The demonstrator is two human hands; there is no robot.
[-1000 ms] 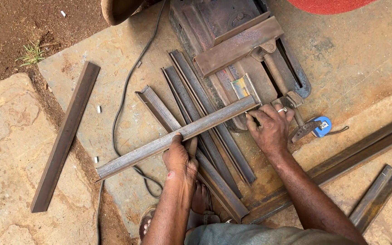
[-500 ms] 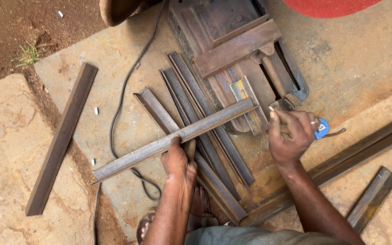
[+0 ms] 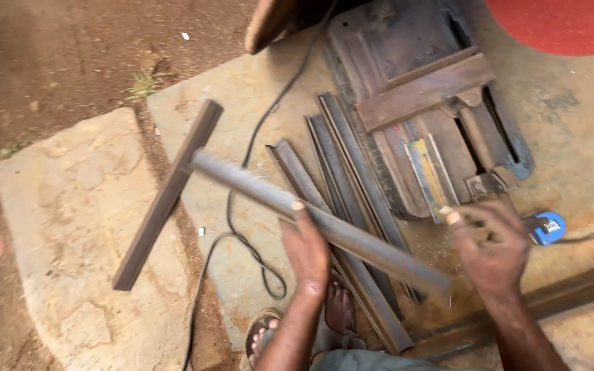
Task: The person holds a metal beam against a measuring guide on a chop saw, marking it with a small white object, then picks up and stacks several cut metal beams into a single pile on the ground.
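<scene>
Steel angle bar [image 3: 324,227]: gripped mid-length in left hand [image 3: 307,251], lifted off bars [image 3: 352,178] on floor; right hand [image 3: 493,247] loosely curled, blurred, holding nothing discernible.

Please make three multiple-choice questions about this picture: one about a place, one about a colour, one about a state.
1. Where is the black cable?
A. on the concrete slab
B. around the left wrist
C. on the red disc

2. What colour is the small tape measure beside the right hand?
A. green
B. blue
C. white

3. How is the long steel bar?
A. flat on the ground
B. held by the left hand
C. clamped in the machine

Answers: 1 A, it lies across the slab; 2 B, its case is blue; 3 B, fingers grip it.
</scene>
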